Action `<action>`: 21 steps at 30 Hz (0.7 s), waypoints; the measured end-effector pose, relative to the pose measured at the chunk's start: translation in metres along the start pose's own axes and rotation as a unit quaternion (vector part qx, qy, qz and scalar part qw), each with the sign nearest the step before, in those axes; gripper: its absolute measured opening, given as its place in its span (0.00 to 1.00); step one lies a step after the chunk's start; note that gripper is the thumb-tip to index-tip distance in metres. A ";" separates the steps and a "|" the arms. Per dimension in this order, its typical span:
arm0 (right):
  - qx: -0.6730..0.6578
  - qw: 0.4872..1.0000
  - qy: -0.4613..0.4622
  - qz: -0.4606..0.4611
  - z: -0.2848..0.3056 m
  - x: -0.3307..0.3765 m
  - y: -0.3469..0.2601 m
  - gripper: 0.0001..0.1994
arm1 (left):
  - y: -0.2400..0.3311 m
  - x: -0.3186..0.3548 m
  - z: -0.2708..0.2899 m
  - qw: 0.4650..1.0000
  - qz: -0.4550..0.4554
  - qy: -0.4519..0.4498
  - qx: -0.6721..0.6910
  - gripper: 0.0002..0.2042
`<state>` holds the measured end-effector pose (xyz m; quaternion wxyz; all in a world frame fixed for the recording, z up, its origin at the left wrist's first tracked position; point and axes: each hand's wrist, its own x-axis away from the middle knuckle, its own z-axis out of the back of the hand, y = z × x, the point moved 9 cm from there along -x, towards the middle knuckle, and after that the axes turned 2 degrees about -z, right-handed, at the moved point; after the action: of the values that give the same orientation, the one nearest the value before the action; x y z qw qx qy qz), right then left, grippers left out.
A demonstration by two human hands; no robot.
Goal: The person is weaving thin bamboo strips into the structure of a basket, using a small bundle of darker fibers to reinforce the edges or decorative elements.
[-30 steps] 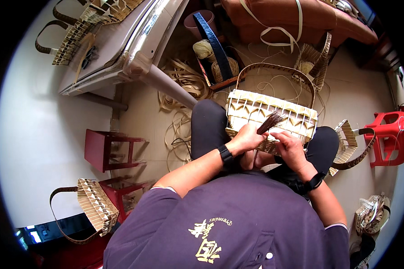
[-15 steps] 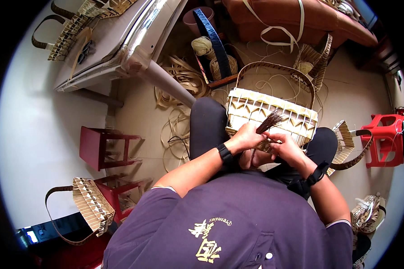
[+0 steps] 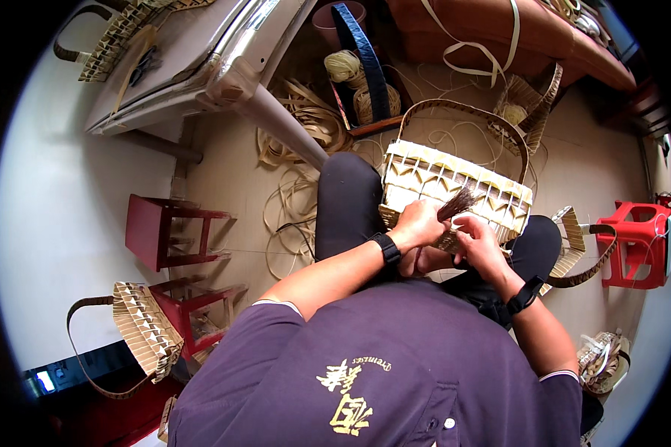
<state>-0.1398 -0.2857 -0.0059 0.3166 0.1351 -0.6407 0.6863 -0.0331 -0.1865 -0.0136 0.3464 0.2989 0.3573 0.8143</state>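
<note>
A cream woven basket point(image 3: 432, 177) with zigzag trim and a tall dark brown handle rests across my lap, between my knees. My left hand point(image 3: 419, 225) is closed around a bundle of thin dark brown bristles point(image 3: 458, 203). The bundle's frayed end fans out in front of the basket's near side. My right hand point(image 3: 479, 244) is just right of the bundle, its thumb and fingers pinched together. Whatever sits between those fingertips is too small to make out. Both hands are close to the basket's lower front edge, and the bundle's other end is hidden by my left hand.
Left of me stand a wrapped table point(image 3: 190, 97) and dark red stools point(image 3: 156, 231). Loose strips point(image 3: 302, 119) and a box with yarn balls point(image 3: 373, 123) lie ahead. Other baskets point(image 3: 147, 331) surround me, with a red plastic stool point(image 3: 637, 242) at right.
My right hand has drawn slightly away from the bundle, and its fingers have curled in. The left hand keeps its hold. The whole view has shifted a little.
</note>
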 end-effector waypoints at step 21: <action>-0.284 0.938 -0.140 -0.137 -0.018 -0.010 0.020 0.19 | -0.002 0.006 0.007 0.998 0.009 -0.008 0.056 0.08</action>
<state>-0.1401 -0.2702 -0.0301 0.3399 0.2208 -0.8222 0.3996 -0.0302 -0.1783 -0.0101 0.3249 0.3276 0.3973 0.7933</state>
